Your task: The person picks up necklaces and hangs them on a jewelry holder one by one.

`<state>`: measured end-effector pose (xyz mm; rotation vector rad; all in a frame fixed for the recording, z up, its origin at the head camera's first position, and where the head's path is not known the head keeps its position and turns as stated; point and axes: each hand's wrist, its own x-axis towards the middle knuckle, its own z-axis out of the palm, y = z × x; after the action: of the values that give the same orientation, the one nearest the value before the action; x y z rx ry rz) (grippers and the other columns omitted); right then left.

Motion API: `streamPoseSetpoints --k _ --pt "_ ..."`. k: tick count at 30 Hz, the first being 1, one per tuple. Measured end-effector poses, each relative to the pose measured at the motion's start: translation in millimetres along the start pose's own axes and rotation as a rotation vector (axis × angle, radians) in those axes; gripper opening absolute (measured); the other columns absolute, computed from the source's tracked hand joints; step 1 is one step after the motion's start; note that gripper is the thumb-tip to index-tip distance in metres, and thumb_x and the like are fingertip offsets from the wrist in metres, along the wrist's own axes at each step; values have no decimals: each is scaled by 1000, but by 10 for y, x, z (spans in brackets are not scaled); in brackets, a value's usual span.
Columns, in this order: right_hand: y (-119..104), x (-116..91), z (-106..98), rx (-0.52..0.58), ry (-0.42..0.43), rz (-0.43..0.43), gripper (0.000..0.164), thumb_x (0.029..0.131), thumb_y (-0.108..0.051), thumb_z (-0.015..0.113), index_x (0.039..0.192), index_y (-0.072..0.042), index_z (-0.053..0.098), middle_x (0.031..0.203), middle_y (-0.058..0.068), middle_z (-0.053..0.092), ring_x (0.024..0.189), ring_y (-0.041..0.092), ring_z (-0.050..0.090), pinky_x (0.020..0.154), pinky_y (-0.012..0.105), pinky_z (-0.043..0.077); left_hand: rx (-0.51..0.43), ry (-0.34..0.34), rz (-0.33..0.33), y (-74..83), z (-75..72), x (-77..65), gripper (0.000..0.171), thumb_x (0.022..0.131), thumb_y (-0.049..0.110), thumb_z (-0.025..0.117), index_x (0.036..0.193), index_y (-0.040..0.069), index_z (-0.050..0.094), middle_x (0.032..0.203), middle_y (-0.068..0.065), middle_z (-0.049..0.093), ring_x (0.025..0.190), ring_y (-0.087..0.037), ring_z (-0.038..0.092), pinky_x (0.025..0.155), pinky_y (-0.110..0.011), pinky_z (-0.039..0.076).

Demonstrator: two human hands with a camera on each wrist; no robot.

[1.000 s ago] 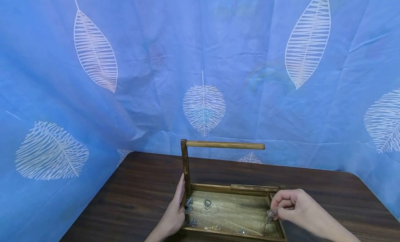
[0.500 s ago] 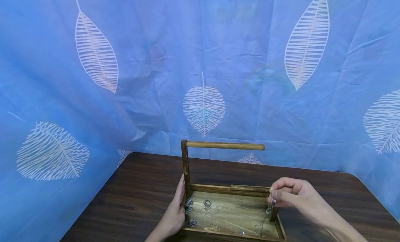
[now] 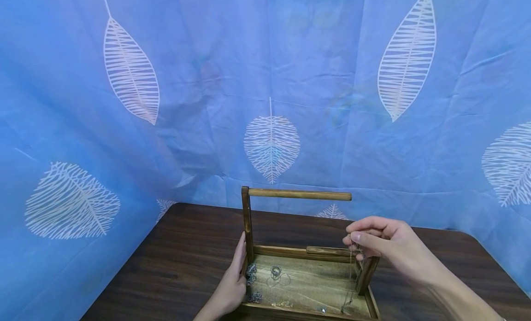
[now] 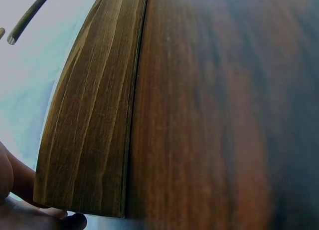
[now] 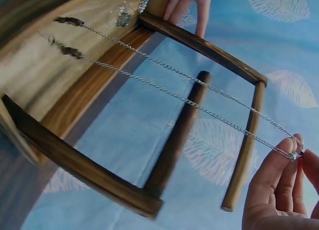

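My right hand [image 3: 394, 247] pinches a thin silver chain necklace [image 5: 169, 93] between thumb and fingertips, above the right end of a wooden jewelry stand. Two strands hang down from the fingers toward the tray [image 3: 307, 284]; dark sections [image 5: 71, 51] show at their lower ends in the right wrist view. The stand has a taller left upright [image 3: 247, 224] with a long bar and a shorter right upright [image 3: 367, 274] with a lower bar [image 3: 329, 251]. My left hand [image 3: 229, 284] rests with fingers straight along the stand's left side, beside the wooden side panel [image 4: 89, 120].
Inside the tray lie silver hoops [image 3: 275, 271], bunched silver chains [image 3: 251, 272] along the left wall, gold-coloured bits [image 3: 283, 304] and a small shiny piece [image 3: 323, 310] near the front rim. A dark wood table [image 3: 191, 247] is underneath, a blue leaf-patterned cloth [image 3: 199, 104] behind.
My right hand has risen from the tray's right end, up and slightly left. The bunched necklace has drawn out into long hanging strands. The left hand keeps its place on the stand.
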<state>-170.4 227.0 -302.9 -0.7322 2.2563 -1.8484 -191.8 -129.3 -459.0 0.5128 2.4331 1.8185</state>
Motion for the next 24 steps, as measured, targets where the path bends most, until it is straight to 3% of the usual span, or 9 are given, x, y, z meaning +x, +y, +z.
streamPoseSetpoints --k 4,12,16,24 --pt "-120 67 17 -43 -10 -21 23 101 -7 57 121 3 65 107 17 73 88 23 69 71 38 59 -1 2 -4 -9 -1 4 111 78 -29 21 160 38 -11 167 -14 -6 151 -39 3 115 -62 13" --pt "-338 218 30 -13 -42 -49 23 101 -5 58 120 5 65 107 19 73 89 24 72 74 39 60 -9 -14 -20 -20 -8 1 111 76 -29 21 160 36 -13 167 -14 -10 150 -42 2 114 -65 14" --pt "-461 284 80 -11 -18 -46 26 100 -7 60 121 7 63 107 20 72 92 28 72 77 39 59 -5 -15 -25 -29 -15 5 110 76 -29 20 161 33 -13 167 -14 -11 150 -42 2 115 -64 14" --pt "-653 441 222 -23 26 -17 37 99 -14 64 124 13 58 108 21 72 97 30 71 86 40 57 4 -1 -26 -20 -13 20 112 76 -29 20 160 38 -12 167 -14 -9 150 -41 4 115 -63 15"
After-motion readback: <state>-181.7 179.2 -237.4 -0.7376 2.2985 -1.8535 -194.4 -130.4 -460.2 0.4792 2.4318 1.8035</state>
